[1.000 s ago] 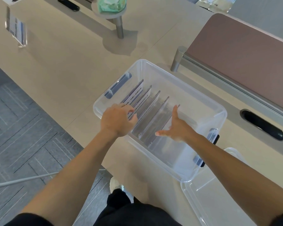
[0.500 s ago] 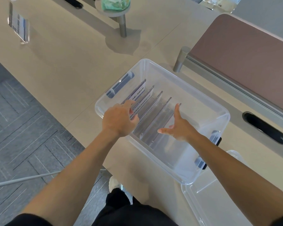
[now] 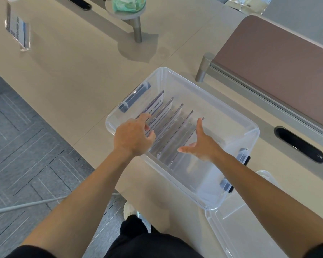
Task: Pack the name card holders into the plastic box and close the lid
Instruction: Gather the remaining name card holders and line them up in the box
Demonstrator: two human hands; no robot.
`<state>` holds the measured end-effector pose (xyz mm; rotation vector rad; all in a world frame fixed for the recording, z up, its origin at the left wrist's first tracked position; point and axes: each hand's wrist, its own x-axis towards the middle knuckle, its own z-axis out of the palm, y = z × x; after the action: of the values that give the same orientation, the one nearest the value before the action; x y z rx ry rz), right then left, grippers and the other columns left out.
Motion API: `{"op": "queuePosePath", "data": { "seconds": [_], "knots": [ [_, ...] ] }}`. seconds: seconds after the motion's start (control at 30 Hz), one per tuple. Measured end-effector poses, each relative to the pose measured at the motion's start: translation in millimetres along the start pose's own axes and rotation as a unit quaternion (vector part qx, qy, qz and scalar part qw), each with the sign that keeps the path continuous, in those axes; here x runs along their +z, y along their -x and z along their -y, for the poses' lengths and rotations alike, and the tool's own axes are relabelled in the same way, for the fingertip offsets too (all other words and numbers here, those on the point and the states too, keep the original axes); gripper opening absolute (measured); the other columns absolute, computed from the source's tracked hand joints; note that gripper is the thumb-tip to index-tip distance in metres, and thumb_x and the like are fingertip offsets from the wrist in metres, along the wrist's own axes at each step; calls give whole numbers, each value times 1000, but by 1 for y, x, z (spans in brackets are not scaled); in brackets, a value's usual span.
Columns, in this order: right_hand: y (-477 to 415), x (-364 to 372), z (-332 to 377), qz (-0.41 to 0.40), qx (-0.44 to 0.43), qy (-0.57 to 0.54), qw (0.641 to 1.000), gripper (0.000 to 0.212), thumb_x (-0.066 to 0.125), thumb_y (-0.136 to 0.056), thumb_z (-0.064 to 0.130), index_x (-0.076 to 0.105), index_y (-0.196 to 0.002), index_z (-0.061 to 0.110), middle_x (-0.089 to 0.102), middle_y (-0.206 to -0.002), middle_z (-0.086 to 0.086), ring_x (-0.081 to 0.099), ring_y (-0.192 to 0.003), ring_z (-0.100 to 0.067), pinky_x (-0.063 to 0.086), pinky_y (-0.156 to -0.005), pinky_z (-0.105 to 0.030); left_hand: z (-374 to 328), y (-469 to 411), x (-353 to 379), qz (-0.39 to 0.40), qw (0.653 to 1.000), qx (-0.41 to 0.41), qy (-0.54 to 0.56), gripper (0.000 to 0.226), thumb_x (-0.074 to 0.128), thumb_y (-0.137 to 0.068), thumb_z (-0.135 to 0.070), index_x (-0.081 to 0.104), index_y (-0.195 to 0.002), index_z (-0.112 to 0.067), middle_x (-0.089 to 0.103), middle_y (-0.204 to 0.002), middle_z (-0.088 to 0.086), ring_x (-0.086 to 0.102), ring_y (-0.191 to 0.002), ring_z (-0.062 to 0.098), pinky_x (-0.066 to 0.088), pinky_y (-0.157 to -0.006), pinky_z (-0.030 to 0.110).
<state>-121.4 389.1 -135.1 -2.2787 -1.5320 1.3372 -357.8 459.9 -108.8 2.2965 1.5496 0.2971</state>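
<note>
A clear plastic box [image 3: 229,116] with grey-blue latches stands open on the beige table. Several clear acrylic name card holders [image 3: 175,125] stand in a row inside its left half. My left hand [image 3: 132,136] hovers over the near-left rim, fingers curled and touching the tops of the leftmost holders. My right hand [image 3: 203,144] is inside the box with flat, spread fingers resting against the rightmost holder. The clear lid [image 3: 237,231] lies on the table at the bottom right, beside the box. One more name card holder [image 3: 17,32] stands on the table at the far left.
A brown desk divider [image 3: 280,67] on a metal post [image 3: 203,67] runs along the right. A round stand [image 3: 129,12] holds a green packet at the top. A black cable slot [image 3: 298,144] sits right of the box. Grey carpet lies beyond the table's left edge.
The view has shifted slightly. My left fingers have uncurled a little toward the leftmost holders. My right hand stays against the rightmost holder.
</note>
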Motion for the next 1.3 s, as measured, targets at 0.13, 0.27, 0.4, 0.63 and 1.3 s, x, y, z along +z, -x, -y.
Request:
{"op": "queuePosePath", "data": {
  "seconds": [0.13,0.27,0.4,0.63,1.3],
  "knots": [
    [3,-2,5,-2,6,0,1000,133,77,-73,57,-30,-150,35,26,-163,-6,62,-121,-30,50,-95,-36,-1,0,-1,-1,1000,5,-2,47,58,-88,-38,48,-133,-28,68,-95,-11,62,-84,16,53,-74,34],
    [13,-13,14,-47,12,100,994,115,63,-80,68,-9,-158,26,33,-160,-9,45,-138,-35,42,-107,-48,-2,1,-7,-21,998,22,55,36,61,-90,-32,60,-124,-22,70,-95,-8,64,-86,14,56,-79,33],
    [27,-31,50,-132,-48,141,980,62,48,-92,65,49,-137,23,67,-123,-5,64,-111,-28,52,-94,-42,3,12,-34,-87,974,23,206,19,64,-90,-11,68,-109,-11,68,-89,-7,63,-80,2,52,-78,13],
    [43,-26,183,-166,-199,67,964,36,56,-92,53,69,-110,24,72,-100,6,66,-93,-18,54,-89,-39,63,33,-100,-168,923,-118,325,11,63,-92,-21,66,-102,-23,69,-91,-4,64,-80,8,50,-68,16],
    [-24,78,506,-111,-329,184,920,24,63,-91,45,73,-93,23,67,-90,6,64,-89,-15,45,-75,-27,342,67,-253,-304,791,-277,453,20,58,-93,-25,64,-111,-20,70,-98,1,68,-89,19,55,-79,36]
  ]
}}
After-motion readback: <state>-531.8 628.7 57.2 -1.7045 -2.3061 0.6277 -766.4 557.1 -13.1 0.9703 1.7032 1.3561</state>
